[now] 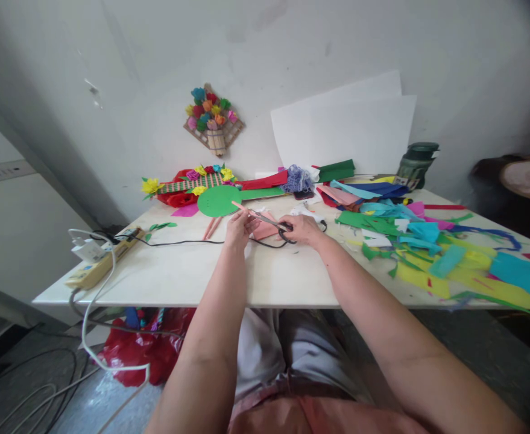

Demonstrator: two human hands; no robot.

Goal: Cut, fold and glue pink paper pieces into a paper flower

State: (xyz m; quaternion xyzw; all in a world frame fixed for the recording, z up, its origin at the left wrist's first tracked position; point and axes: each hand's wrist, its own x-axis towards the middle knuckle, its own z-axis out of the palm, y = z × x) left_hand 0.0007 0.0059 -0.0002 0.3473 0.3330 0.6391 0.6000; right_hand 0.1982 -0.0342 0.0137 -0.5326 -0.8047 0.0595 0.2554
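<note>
My right hand [303, 229] is closed round the black handles of a pair of scissors [267, 219], whose blades point left toward my other hand. Between the fingers of my left hand [241, 227] is a thin strip of pink paper [238, 206], its end sticking up past the fingertips. The blade tips come close to that strip; whether they touch it I cannot tell. A folded pink paper piece [265, 226] lies on the table behind the scissors. Left of my hands rest narrow pink strips [211, 228]. Beyond them is a green round cutout [219, 201].
Colourful paper scraps [427, 253] cover the table's right side, with a green bottle [417, 164] behind them. A power strip [106, 262] with chargers sits at the left edge; its black cable [178, 243] runs toward my hands. A flower-decorated woven piece [192, 182] lies at the back.
</note>
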